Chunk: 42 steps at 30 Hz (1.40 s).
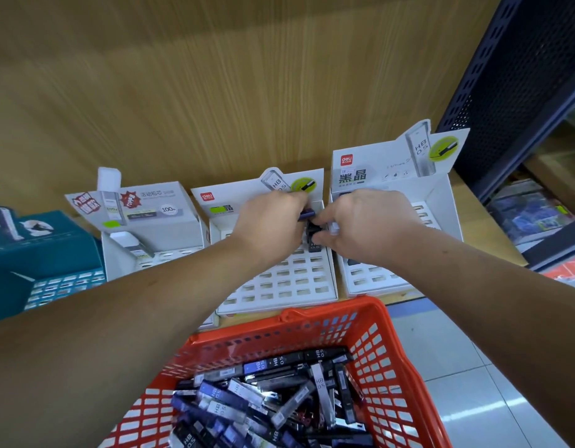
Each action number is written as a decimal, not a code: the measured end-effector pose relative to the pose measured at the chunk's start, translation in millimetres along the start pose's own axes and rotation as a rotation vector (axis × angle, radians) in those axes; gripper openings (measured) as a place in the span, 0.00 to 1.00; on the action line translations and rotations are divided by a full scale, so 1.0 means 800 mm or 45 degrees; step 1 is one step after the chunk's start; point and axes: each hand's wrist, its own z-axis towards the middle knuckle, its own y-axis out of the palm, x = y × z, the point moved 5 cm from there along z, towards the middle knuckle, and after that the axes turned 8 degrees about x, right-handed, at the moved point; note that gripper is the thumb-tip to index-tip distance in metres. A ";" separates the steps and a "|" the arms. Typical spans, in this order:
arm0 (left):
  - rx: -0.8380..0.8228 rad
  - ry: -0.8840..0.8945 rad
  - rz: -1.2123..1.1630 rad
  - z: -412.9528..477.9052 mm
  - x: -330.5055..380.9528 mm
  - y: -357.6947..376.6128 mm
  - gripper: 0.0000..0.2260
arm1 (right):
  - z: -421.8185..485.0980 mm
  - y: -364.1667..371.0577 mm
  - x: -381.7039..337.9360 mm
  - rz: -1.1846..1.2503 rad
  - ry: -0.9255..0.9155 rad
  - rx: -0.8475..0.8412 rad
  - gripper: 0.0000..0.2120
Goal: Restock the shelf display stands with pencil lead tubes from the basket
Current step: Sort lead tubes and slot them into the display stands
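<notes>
Reaching across the basket [378,331], both hands meet over the far right corner of the middle display stand [279,287]. The left hand [270,227] has its fingers curled round a blue tube [307,215], which is slim and dark blue, with only its right end showing past the fingers. The right hand [366,224] pinches a black tube [313,237] between thumb and fingertips. This tube bears a pale "HB 0.5" mark and sits among the stand's far right slots. The red lattice basket, nearest the viewer, holds a heap of loose tubes [263,392] in black, blue and clear, lying crosswise over one another.

The middle stand is a white card tray with a grid of rectangular slots and a printed header at its far edge. A right display stand [376,282] of the same pattern stands just beside it. A left display stand [156,253] with a different header holds one pale tube leaning in it. A teal box [37,253] sits far left. A wooden back panel [215,92] rises behind the stands, a dark perforated upright [522,92] stands far right, and tiled floor [457,367] lies beside the basket. The hands hide the far rows of the middle stand.

The blue tube lies roughly level, its long axis running left to right and its free end pointing right toward the right hand. The black tube appears to stand on end in its slot, its long axis running near to far in the view.
</notes>
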 end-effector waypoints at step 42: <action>-0.087 0.106 0.013 -0.012 -0.019 -0.008 0.08 | -0.030 0.004 0.040 1.939 0.893 -0.040 0.26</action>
